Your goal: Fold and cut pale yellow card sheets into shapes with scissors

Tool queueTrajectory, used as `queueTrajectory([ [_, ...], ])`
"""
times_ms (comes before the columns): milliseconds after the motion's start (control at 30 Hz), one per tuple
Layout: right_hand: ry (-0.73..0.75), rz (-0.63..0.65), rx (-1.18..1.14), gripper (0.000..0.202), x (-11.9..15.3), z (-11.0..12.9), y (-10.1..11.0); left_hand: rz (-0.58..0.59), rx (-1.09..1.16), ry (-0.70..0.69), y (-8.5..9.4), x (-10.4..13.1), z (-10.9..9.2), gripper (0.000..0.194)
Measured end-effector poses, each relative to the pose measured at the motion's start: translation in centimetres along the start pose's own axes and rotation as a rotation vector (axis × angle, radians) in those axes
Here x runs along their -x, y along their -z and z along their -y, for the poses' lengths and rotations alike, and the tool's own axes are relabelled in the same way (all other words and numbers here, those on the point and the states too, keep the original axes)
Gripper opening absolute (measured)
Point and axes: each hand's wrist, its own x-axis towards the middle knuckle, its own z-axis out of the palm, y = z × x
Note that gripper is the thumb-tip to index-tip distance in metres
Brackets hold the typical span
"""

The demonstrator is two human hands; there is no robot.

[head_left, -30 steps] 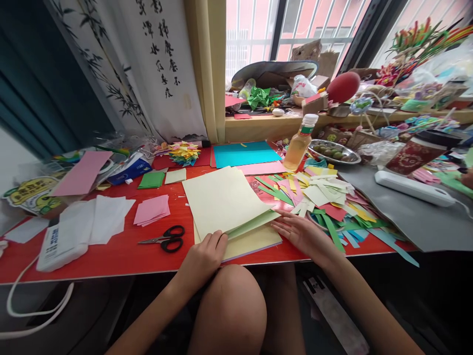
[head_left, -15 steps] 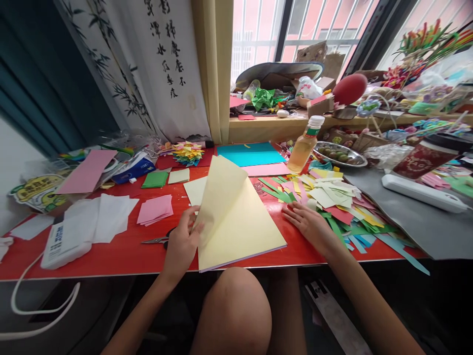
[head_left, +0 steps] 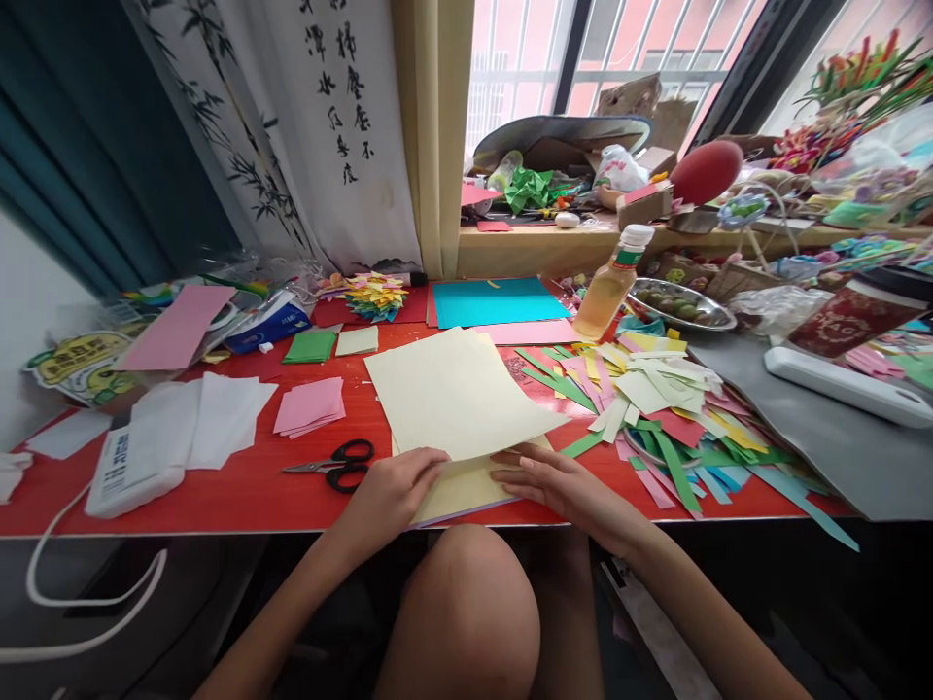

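A pale cream sheet of paper lies tilted over a stack of pale yellow paper at the table's near edge. My left hand pinches the sheet's near left edge between thumb and fingers. My right hand has its fingers stretched out, touching the stack and the near edge of the sheet; some fingertips are partly hidden by that edge. Black-handled scissors lie just left of my left hand. Right of the sheet is a heap of coloured paper strips.
Pink paper squares, green squares and white tissues lie to the left. Blue paper is at the back. A bottle, a metal bowl of fruit and a dark red cup stand at the right.
The cream sheet has been lifted off the stack and turned across it. My left hand has moved right to its near edge, uncovering the scissors; my right hand has come left from the strips.
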Motion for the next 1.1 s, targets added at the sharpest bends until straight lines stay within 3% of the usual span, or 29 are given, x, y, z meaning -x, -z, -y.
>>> queueTrajectory([
  [100, 0.100, -0.037, -0.062, 0.030, -1.6, -0.6, 0.2, 0.121, -0.182, -0.149, 0.2, -0.1, -0.6, 0.023],
  [167, 0.188, -0.144, -0.040, 0.031, -2.5, -0.7, 1.1, 0.180, -0.274, -0.189, 0.5, -0.3, -0.8, 0.023],
  [233, 0.251, -0.256, 0.050, 0.034, -2.9, -0.7, 2.0, 0.198, -0.329, -0.205, 0.5, -0.9, -1.0, 0.026],
  [300, 0.292, -0.281, 0.140, 0.039, -2.9, -0.5, 2.5, 0.193, -0.333, -0.214, 0.3, -2.0, -1.3, 0.025],
  [400, 0.328, -0.224, 0.187, 0.045, -2.4, -0.3, 2.2, 0.143, -0.211, -0.238, -0.8, -4.7, -1.8, 0.025],
  [500, 0.351, -0.185, 0.160, 0.047, -2.2, -0.2, 1.7, 0.082, -0.025, -0.319, -2.5, -8.1, -2.1, 0.046],
  [633, 0.343, -0.216, 0.180, 0.052, -2.4, -0.3, 1.8, 0.112, 0.180, -0.409, -4.8, -11.3, -1.7, 0.063],
  [867, 0.348, -0.246, 0.344, 0.052, -2.8, -0.5, 2.5, 0.077, 0.347, -0.434, -5.9, -11.1, -0.6, 0.053],
  [1100, 0.312, -0.173, 0.262, 0.051, -2.5, -0.2, 2.3, 0.063, 0.361, -0.446, -5.7, -10.9, -0.8, 0.046],
])
